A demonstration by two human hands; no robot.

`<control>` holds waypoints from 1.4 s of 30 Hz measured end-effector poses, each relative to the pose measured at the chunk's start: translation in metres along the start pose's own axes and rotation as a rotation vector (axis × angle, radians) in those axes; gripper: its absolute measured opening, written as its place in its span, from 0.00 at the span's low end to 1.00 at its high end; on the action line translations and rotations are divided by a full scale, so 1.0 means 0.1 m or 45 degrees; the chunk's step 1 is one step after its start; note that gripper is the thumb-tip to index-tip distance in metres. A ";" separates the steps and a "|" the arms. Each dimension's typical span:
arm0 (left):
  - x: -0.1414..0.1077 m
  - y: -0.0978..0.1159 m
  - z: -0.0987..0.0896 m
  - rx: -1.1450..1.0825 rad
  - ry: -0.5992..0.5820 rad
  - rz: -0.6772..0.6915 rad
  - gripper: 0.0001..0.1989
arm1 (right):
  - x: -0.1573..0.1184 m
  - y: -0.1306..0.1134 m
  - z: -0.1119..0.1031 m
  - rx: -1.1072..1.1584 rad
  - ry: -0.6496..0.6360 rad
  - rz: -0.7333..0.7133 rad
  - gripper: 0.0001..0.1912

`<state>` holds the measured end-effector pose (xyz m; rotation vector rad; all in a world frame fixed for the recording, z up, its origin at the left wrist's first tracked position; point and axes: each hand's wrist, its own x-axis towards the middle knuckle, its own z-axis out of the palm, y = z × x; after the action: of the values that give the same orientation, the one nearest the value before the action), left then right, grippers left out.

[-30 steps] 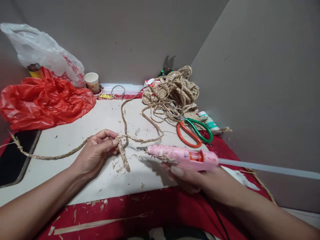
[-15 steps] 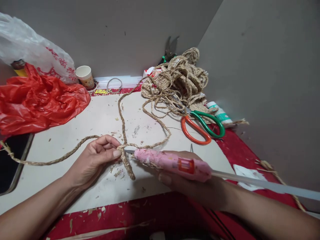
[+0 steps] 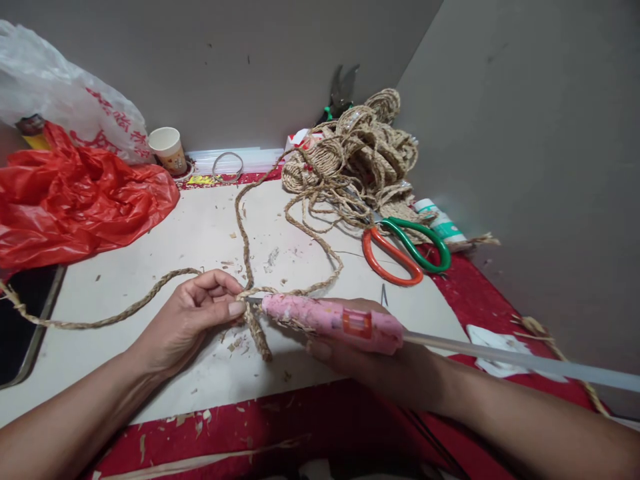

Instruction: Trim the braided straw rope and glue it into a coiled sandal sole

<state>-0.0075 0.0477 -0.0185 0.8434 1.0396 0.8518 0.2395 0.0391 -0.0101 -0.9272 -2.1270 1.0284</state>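
Between thumb and fingertips my left hand (image 3: 207,313) pinches a braided straw rope (image 3: 259,337) where its strands cross. One short end of the rope points down toward me, while other lengths run left and back across the board. My right hand (image 3: 360,353) is wrapped round a pink hot glue gun (image 3: 320,319), its fingers mostly hidden beneath the body. The gun's metal nozzle meets the crossing beside my left thumb; whether glue is flowing cannot be seen. A long translucent glue stick (image 3: 500,357) juts from the gun's rear.
Scissors (image 3: 393,255) with orange and green handles lie by a heap of straw rope (image 3: 367,150). Farther left are a paper cup (image 3: 169,152), a red plastic bag (image 3: 80,200) and a dark phone (image 3: 25,320). Straw scraps litter the white board (image 3: 200,213); grey walls stand behind and right.
The glue gun and my right hand have shifted slightly left, bringing the nozzle closer in at the rope crossing. My left hand keeps its pinch in nearly the same place.
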 end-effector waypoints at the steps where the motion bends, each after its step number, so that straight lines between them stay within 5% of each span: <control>1: 0.00 0.00 0.00 0.008 -0.004 0.001 0.09 | 0.01 -0.01 -0.01 0.108 -0.066 0.053 0.17; 12: 0.00 0.01 0.02 0.023 -0.035 0.033 0.11 | 0.04 -0.05 -0.01 0.443 -0.172 0.181 0.19; 42: 0.01 0.02 -0.04 -0.043 -0.066 0.025 0.11 | 0.04 -0.08 -0.03 0.446 -0.181 0.305 0.22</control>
<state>-0.0116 0.0499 -0.0179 0.8441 0.9708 0.8574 0.2372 0.0396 -0.0009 -0.9706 -1.8874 1.5702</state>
